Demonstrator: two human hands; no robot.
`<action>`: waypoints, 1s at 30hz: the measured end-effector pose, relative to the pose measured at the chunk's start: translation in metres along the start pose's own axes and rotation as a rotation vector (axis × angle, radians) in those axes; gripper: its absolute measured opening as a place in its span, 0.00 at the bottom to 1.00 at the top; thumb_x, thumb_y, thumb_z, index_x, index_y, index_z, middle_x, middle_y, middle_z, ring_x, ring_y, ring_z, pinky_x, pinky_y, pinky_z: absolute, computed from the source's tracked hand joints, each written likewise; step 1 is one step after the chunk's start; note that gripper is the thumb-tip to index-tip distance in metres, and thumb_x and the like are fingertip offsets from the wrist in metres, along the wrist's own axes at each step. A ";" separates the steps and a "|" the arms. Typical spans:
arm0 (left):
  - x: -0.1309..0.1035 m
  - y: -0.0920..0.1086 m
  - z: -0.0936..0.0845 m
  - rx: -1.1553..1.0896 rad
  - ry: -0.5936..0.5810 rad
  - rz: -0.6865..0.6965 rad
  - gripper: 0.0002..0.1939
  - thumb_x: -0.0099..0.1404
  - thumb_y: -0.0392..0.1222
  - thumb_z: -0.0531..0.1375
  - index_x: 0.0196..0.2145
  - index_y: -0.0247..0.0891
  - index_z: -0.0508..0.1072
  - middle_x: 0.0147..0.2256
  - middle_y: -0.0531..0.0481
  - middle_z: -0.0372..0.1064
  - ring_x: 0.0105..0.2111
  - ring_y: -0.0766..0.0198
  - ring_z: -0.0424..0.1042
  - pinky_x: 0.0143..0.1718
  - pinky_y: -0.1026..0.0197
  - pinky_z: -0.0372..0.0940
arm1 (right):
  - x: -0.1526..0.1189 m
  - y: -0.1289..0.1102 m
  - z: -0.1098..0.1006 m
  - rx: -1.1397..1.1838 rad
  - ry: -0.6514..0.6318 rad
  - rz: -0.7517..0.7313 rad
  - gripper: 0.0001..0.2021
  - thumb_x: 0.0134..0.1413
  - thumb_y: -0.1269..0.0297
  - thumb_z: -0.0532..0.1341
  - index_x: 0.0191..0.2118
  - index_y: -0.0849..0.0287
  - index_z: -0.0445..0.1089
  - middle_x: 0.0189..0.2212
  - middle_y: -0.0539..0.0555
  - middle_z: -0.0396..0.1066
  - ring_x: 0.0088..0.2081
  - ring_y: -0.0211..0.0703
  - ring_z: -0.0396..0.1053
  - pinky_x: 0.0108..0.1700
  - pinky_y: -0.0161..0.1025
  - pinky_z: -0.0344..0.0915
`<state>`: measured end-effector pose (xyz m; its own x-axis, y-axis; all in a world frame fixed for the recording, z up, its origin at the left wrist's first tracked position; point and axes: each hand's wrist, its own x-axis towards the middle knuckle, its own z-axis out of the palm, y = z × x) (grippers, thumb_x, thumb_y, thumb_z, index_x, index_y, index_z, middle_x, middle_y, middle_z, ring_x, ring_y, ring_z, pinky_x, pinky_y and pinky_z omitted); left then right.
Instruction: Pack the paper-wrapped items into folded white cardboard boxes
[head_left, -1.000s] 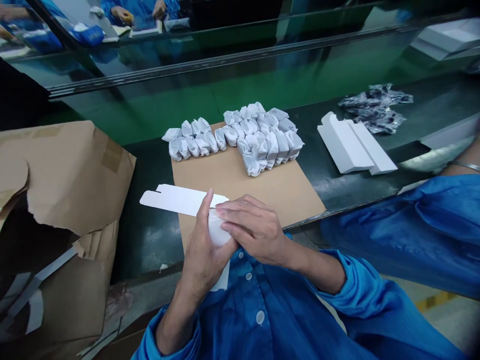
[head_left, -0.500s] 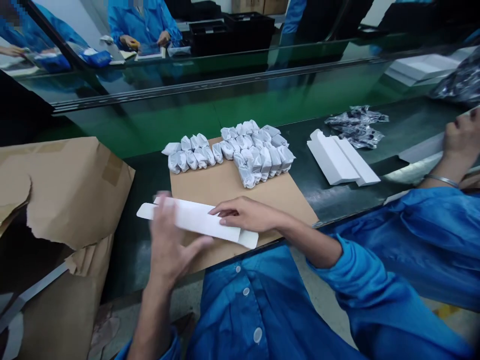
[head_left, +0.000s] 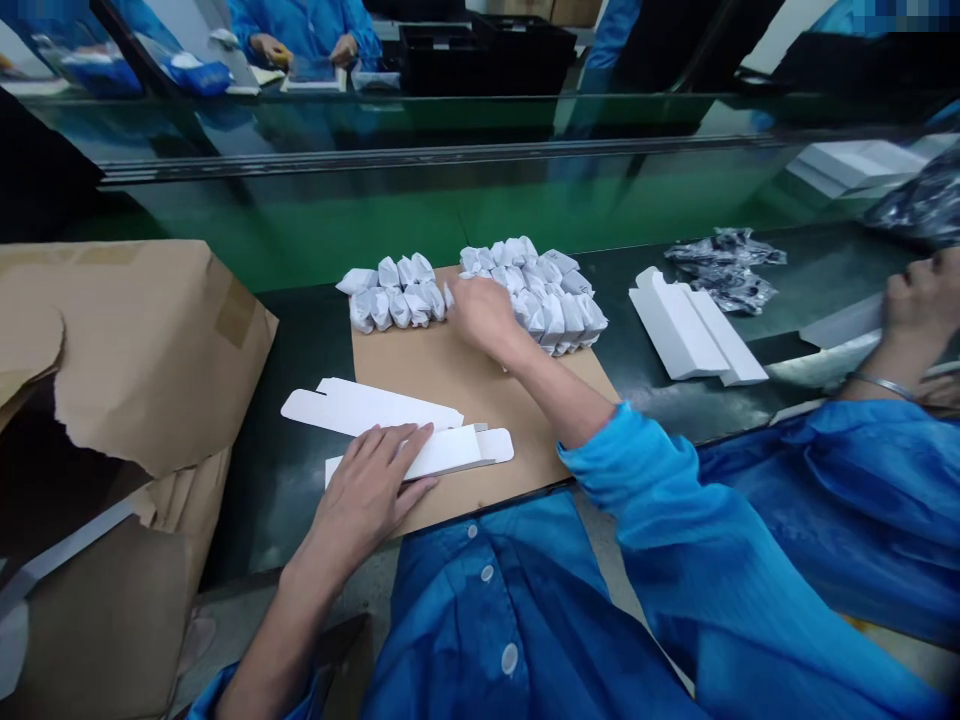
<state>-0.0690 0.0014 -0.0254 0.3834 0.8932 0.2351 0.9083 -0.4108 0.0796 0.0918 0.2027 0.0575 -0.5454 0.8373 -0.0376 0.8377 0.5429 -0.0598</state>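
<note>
My left hand (head_left: pixel 375 480) lies over a long, narrow white carton (head_left: pixel 450 450), fingers stretched across its top and thumb apart along the near side. The carton is squared up, with a flap sticking out at its right end. Just behind it rests another white carton piece (head_left: pixel 367 408), which looks flat. My right hand (head_left: pixel 484 312) reaches to the front of the rows of white wrapped packets (head_left: pixel 551 290). Its fingers are curled down around a packet there, and the fingertips are mostly hidden behind the hand.
A brown cardboard sheet (head_left: pixel 405 360) covers the dark bench here. A torn cardboard box (head_left: pixel 142 340) stands at left. On the right lie white cartons (head_left: pixel 690 330) and clear bags with dark contents (head_left: pixel 727 265), near a co-worker's hand (head_left: pixel 919 310). Another person works across the green partition (head_left: pixel 337 220).
My right hand has left the white carton and moved forward to the packets. My left hand has come down onto a carton, and two carton pieces now show apart.
</note>
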 end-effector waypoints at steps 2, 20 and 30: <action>-0.001 -0.001 0.001 0.006 0.013 0.010 0.28 0.70 0.52 0.57 0.63 0.37 0.63 0.54 0.39 0.72 0.51 0.49 0.71 0.56 0.46 0.63 | -0.040 0.005 0.009 -0.034 0.100 0.021 0.19 0.64 0.75 0.49 0.57 0.67 0.65 0.44 0.67 0.75 0.45 0.58 0.73 0.42 0.46 0.65; 0.034 0.040 0.002 -0.114 -0.111 0.196 0.31 0.63 0.26 0.54 0.55 0.59 0.71 0.63 0.44 0.61 0.59 0.45 0.64 0.48 0.44 0.64 | -0.158 0.052 0.070 0.497 0.294 0.040 0.20 0.53 0.74 0.63 0.53 0.62 0.71 0.49 0.61 0.75 0.50 0.53 0.71 0.54 0.53 0.69; 0.030 0.037 -0.003 -0.226 -0.090 0.250 0.14 0.66 0.30 0.57 0.40 0.47 0.78 0.59 0.44 0.64 0.59 0.47 0.63 0.48 0.47 0.62 | -0.192 0.031 0.078 0.619 0.223 -0.280 0.18 0.61 0.76 0.58 0.56 0.63 0.68 0.49 0.62 0.75 0.50 0.48 0.72 0.53 0.48 0.71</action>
<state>-0.0247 0.0124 -0.0129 0.6120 0.7680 0.1888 0.7279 -0.6403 0.2453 0.2203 0.0542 -0.0147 -0.6633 0.7007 0.2629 0.4601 0.6589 -0.5951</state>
